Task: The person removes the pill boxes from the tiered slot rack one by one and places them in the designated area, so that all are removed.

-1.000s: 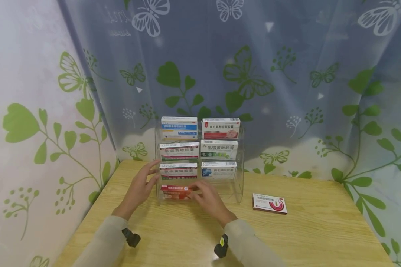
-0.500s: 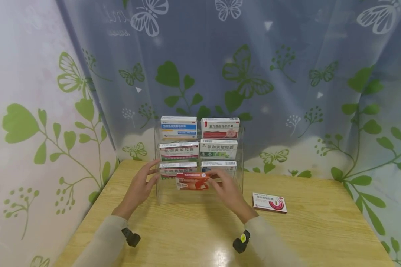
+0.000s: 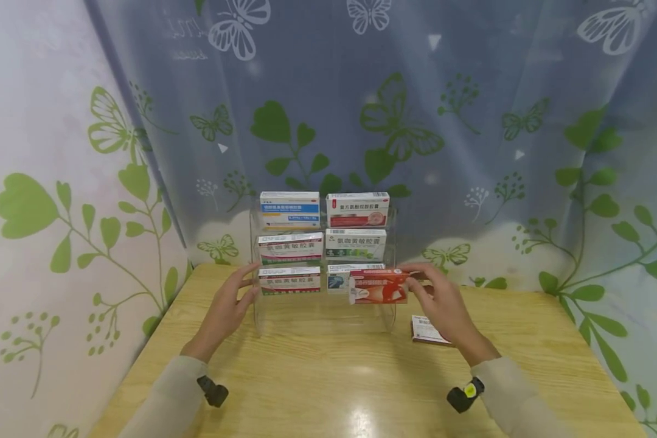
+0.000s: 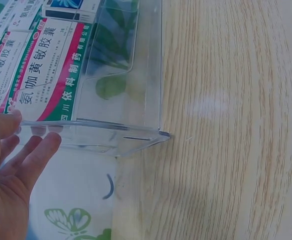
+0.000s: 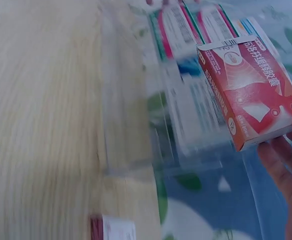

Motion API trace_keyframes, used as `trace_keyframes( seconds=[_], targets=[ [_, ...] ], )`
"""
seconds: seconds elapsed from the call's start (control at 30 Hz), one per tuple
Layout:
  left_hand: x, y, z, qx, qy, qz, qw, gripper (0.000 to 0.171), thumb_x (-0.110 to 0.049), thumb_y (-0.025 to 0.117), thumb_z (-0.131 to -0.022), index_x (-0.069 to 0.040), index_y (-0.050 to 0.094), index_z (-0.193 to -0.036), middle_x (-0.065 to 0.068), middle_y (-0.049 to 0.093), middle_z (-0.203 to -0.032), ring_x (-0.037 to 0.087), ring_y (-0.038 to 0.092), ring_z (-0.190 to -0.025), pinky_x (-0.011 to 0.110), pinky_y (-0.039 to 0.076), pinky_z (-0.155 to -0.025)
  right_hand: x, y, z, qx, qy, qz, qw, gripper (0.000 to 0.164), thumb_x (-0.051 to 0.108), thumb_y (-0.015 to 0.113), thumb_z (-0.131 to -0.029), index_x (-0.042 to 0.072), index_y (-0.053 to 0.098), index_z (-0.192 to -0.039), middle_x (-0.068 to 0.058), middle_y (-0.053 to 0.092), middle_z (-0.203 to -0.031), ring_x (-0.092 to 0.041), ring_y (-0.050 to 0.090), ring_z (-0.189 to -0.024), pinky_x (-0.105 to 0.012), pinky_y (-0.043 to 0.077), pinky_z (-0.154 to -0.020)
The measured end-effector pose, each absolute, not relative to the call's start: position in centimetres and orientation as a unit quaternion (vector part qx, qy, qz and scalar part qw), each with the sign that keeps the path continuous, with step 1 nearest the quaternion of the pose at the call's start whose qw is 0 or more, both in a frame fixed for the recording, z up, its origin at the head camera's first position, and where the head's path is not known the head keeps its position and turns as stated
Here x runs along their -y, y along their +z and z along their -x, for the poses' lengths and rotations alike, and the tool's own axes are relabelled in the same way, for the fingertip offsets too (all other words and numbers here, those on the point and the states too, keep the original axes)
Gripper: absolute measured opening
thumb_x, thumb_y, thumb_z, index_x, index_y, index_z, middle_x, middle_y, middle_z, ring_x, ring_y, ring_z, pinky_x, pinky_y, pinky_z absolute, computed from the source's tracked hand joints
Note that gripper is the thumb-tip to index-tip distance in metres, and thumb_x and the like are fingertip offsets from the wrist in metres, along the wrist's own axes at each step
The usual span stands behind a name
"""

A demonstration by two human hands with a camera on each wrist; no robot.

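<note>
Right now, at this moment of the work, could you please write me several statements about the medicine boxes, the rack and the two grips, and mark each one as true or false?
1. The right grip holds a red box. True.
2. A white box lies on the table, to the right of the clear rack. True.
3. The left grip lies flat on the table. False: it holds the side of the clear rack.
4. The red box stands in the bottom row. False: it is held up in front of the clear rack.
5. A blue-striped box stands in the top row. True.
</note>
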State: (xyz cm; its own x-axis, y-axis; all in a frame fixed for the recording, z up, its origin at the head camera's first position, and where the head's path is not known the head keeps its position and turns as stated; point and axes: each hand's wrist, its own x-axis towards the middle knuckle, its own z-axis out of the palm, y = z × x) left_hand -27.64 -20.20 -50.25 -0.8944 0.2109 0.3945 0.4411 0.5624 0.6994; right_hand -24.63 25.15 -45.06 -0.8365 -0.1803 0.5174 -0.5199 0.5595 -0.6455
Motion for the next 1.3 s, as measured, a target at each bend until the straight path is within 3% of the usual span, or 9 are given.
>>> trace_keyframes(
  seconds=[0.13,0.33,0.67,0.97,1.07,1.17,1.27,1.3],
  targets=[
    [20.3,-50.4,27.6,0.876,-0.426,0.182,0.132,0.057,-0.008,0.059,-0.113,-0.016,0.042,-0.167,0.022,0.042,-0.169,0.05,0.062,-0.137,0.065,0.065,-0.098,-28.9,-45.0,24.3,0.866,0.419,-0.17,0.214,0.027,0.008,0.064,-0.111,0.005,0.069,-0.137,-0.013,0.071,-0.126,0.005,0.065,-0.106,-0.007,0.059,-0.084],
    [20.4,-50.5,27.6,0.876,-0.428,0.179,0.128,0.057,-0.009,0.059,-0.113,-0.017,0.042,-0.168,0.022,0.041,-0.17,0.051,0.061,-0.138,0.069,0.063,-0.1,-34.7,-45.2,23.5,0.88,0.409,-0.1,0.22,0.032,0.017,0.059,-0.115,0.001,0.065,-0.142,-0.019,0.07,-0.132,0.017,0.059,-0.1,0.0,0.053,-0.08],
    [20.3,-50.4,27.4,0.878,-0.418,0.188,0.138,0.058,-0.008,0.058,-0.114,-0.017,0.041,-0.168,0.022,0.042,-0.17,0.051,0.062,-0.136,0.07,0.063,-0.097,-42.7,-48.2,22.5,0.913,0.37,-0.006,0.172,0.046,0.03,0.049,-0.118,-0.002,0.059,-0.149,-0.03,0.063,-0.139,0.028,0.048,-0.096,-0.006,0.056,-0.069],
    [20.3,-50.4,27.5,0.877,-0.422,0.185,0.136,0.058,-0.008,0.058,-0.113,-0.017,0.042,-0.168,0.022,0.043,-0.169,0.05,0.063,-0.136,0.068,0.064,-0.098,-46.2,-50.4,22.2,0.923,0.365,0.0,0.121,0.042,0.018,0.047,-0.119,-0.011,0.056,-0.147,-0.04,0.058,-0.139,0.027,0.046,-0.09,-0.013,0.061,-0.066],
    [20.3,-50.3,27.5,0.877,-0.423,0.187,0.131,0.058,-0.008,0.058,-0.114,-0.017,0.041,-0.168,0.022,0.042,-0.17,0.05,0.062,-0.137,0.067,0.064,-0.098,-46.7,-50.8,22.3,0.931,0.349,0.02,0.103,0.041,0.015,0.047,-0.118,-0.013,0.057,-0.146,-0.043,0.057,-0.139,0.016,0.058,-0.089,-0.015,0.06,-0.064],
    [20.3,-50.2,27.5,0.875,-0.43,0.187,0.123,0.059,-0.008,0.058,-0.114,-0.019,0.041,-0.169,0.021,0.041,-0.171,0.05,0.061,-0.138,0.065,0.065,-0.099,-47.2,-51.3,22.3,0.943,0.323,0.042,0.076,0.044,0.02,0.044,-0.119,-0.011,0.056,-0.148,-0.044,0.055,-0.144,-0.017,0.073,-0.1,-0.022,0.06,-0.068],
    [20.4,-50.2,27.6,0.873,-0.437,0.184,0.116,0.059,-0.008,0.058,-0.114,-0.02,0.041,-0.169,0.019,0.04,-0.172,0.049,0.06,-0.14,0.063,0.065,-0.1,-47.5,-51.8,22.4,0.946,0.316,0.056,0.039,0.049,0.026,0.039,-0.121,-0.01,0.053,-0.152,-0.046,0.048,-0.151,-0.055,0.061,-0.124,-0.047,0.064,-0.086],
    [20.4,-50.2,27.6,0.872,-0.438,0.183,0.114,0.059,-0.008,0.058,-0.114,-0.02,0.041,-0.169,0.019,0.04,-0.172,0.048,0.06,-0.14,0.063,0.065,-0.1,-47.6,-52.0,22.4,0.947,0.316,0.059,0.027,0.051,0.027,0.037,-0.121,-0.01,0.052,-0.153,-0.046,0.046,-0.153,-0.058,0.057,-0.128,-0.054,0.061,-0.09]
  ],
)
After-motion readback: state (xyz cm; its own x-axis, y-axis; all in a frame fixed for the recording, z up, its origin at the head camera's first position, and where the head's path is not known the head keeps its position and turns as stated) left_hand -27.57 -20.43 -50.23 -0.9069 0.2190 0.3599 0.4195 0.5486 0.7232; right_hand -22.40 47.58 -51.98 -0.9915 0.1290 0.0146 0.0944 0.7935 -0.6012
